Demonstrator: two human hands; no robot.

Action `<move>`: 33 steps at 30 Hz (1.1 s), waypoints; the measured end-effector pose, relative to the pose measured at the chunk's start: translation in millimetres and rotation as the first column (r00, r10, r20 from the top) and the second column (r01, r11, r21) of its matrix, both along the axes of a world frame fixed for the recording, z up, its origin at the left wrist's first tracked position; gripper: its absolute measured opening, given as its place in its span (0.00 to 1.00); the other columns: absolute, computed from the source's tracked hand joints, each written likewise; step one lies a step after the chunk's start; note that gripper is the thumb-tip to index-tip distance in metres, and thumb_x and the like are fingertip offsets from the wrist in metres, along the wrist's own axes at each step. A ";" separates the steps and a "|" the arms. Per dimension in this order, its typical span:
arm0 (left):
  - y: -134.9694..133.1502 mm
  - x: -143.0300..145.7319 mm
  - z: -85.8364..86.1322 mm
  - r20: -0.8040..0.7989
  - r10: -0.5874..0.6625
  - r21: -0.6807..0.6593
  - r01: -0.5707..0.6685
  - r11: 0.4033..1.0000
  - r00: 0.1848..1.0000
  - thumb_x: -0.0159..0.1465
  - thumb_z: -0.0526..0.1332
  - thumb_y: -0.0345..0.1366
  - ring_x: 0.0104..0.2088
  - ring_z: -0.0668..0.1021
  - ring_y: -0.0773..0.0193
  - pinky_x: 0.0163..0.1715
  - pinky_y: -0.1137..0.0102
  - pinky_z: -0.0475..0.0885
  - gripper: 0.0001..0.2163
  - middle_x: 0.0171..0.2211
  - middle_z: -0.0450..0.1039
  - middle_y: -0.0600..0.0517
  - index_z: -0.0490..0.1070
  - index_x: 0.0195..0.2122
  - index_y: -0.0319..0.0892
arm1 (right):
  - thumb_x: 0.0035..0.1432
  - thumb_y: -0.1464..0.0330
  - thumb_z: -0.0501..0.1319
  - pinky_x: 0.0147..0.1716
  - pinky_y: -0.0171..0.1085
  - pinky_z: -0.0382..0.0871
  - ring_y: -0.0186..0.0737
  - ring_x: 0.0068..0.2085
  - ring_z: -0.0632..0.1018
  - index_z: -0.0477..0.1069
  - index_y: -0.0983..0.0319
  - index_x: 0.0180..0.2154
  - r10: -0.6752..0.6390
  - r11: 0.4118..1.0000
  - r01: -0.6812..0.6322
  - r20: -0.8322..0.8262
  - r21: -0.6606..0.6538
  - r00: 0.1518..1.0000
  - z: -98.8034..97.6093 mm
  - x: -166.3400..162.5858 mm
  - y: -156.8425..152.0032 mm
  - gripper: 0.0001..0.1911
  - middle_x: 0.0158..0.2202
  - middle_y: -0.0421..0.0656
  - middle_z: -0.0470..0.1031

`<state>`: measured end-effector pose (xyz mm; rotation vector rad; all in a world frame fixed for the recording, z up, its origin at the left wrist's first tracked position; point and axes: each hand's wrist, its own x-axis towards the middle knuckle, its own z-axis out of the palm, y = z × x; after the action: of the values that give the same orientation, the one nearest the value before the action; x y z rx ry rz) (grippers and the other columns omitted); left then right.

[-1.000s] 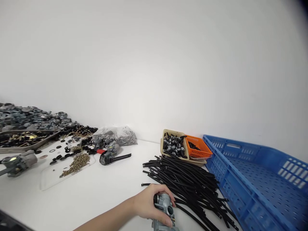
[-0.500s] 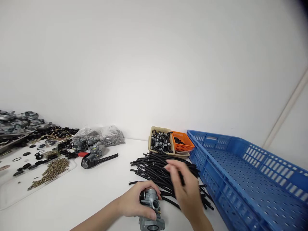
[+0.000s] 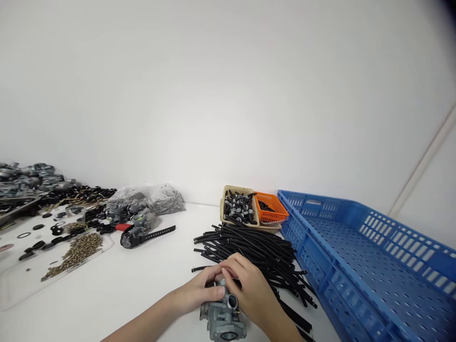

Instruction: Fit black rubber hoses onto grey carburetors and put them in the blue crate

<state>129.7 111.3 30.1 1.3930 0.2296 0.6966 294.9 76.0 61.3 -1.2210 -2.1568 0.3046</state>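
Observation:
A grey metal carburetor (image 3: pixel 223 316) is at the bottom centre, its round opening facing toward me. My left hand (image 3: pixel 199 292) is wrapped around its upper part from the left, thumb across the front. My right hand (image 3: pixel 247 287) is closed against the carburetor's upper right side, its fingertips meeting those of my left hand. A bit of black shows under its bent fingers; what they pinch, if anything, is hidden. Just beyond my right hand lies a loose pile of black rubber hoses (image 3: pixel 256 247), some reaching past my right wrist.
Behind the hoses stand a cream bin (image 3: pixel 223 209) of small black-and-metal parts and an orange basket (image 3: pixel 272 216). A large blue crate (image 3: pixel 320 251) fills the right side. Leftward lie a wristwatch (image 3: pixel 126 240), brass fittings (image 3: pixel 76 251), a plastic bag (image 3: pixel 166 199) and piled carburetors (image 3: pixel 32 180).
My right hand has come down and left from above the hoses to the carburetor, its fingers closing. My left hand keeps hold of the carburetor, which has shifted and turned slightly.

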 end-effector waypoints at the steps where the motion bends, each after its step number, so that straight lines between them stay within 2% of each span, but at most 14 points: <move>1: 0.3 0.7 -1.4 0.007 -0.008 -0.030 0.009 1.000 1.000 0.53 0.65 0.53 0.36 0.72 0.63 0.36 0.72 0.65 0.27 0.34 0.72 0.50 0.72 0.47 0.38 | 0.63 0.73 0.50 0.39 0.37 0.68 0.38 0.39 0.73 0.70 0.59 0.39 -0.003 1.000 0.003 -0.003 -0.002 1.000 -1.3 -0.7 0.1 0.10 0.37 0.42 0.71; 6: 1.7 0.8 -9.6 -0.022 0.033 -0.080 -0.035 0.996 0.999 0.55 0.64 0.51 0.37 0.72 0.63 0.37 0.72 0.66 0.23 0.33 0.72 0.50 0.74 0.43 0.37 | 0.64 0.72 0.50 0.37 0.35 0.68 0.37 0.37 0.73 0.69 0.60 0.39 -0.018 1.000 0.018 -0.011 -0.004 1.000 -7.8 -3.3 -0.3 0.10 0.37 0.42 0.70; 14: 3.5 -7.0 -19.3 -0.226 0.178 0.085 -0.162 0.983 0.958 0.56 0.60 0.56 0.40 0.70 0.60 0.44 0.66 0.65 0.25 0.37 0.70 0.49 0.73 0.41 0.37 | 0.66 0.72 0.47 0.38 0.34 0.68 0.36 0.38 0.73 0.69 0.60 0.38 0.005 1.000 -0.006 -0.028 -0.023 1.000 -8.7 -6.5 -4.1 0.12 0.37 0.42 0.71; 18: 2.3 -7.0 -17.1 -0.298 0.246 0.197 -0.193 0.961 0.922 0.56 0.57 0.59 0.42 0.70 0.58 0.46 0.65 0.64 0.26 0.39 0.71 0.48 0.72 0.38 0.38 | 0.65 0.72 0.47 0.38 0.34 0.67 0.37 0.38 0.72 0.68 0.60 0.39 0.009 0.999 -0.011 -0.042 -0.038 0.999 -11.0 -6.5 -4.2 0.11 0.38 0.42 0.71; 23: -2.0 -1.8 -13.2 -0.318 0.357 0.318 -0.256 0.913 0.879 0.57 0.53 0.61 0.40 0.71 0.57 0.43 0.66 0.65 0.27 0.35 0.72 0.48 0.71 0.32 0.38 | 0.64 0.73 0.48 0.38 0.34 0.66 0.37 0.39 0.72 0.68 0.59 0.40 0.023 0.999 -0.026 -0.075 -0.039 0.997 -14.2 -6.2 -2.3 0.11 0.39 0.41 0.71; 25: -3.7 -0.4 -12.2 -0.329 0.382 0.331 -0.273 0.903 0.864 0.58 0.52 0.61 0.39 0.71 0.57 0.43 0.66 0.66 0.27 0.35 0.72 0.47 0.71 0.32 0.38 | 0.64 0.73 0.49 0.38 0.34 0.66 0.37 0.39 0.72 0.68 0.59 0.39 0.025 0.999 -0.028 -0.078 -0.039 0.997 -14.4 -6.3 -2.4 0.10 0.39 0.42 0.71; 33: -5.9 1.5 -3.2 -0.318 0.352 0.324 -0.248 0.913 0.880 0.61 0.49 0.59 0.37 0.73 0.60 0.41 0.69 0.66 0.27 0.33 0.74 0.48 0.73 0.32 0.38 | 0.63 0.74 0.50 0.38 0.33 0.67 0.37 0.39 0.73 0.68 0.59 0.39 0.013 0.999 -0.015 -0.062 -0.036 0.998 -13.6 -7.9 -3.7 0.09 0.38 0.41 0.72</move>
<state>131.2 105.4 27.0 1.7765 0.6871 0.7366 287.1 72.3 47.7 -1.2012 -2.1159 0.3843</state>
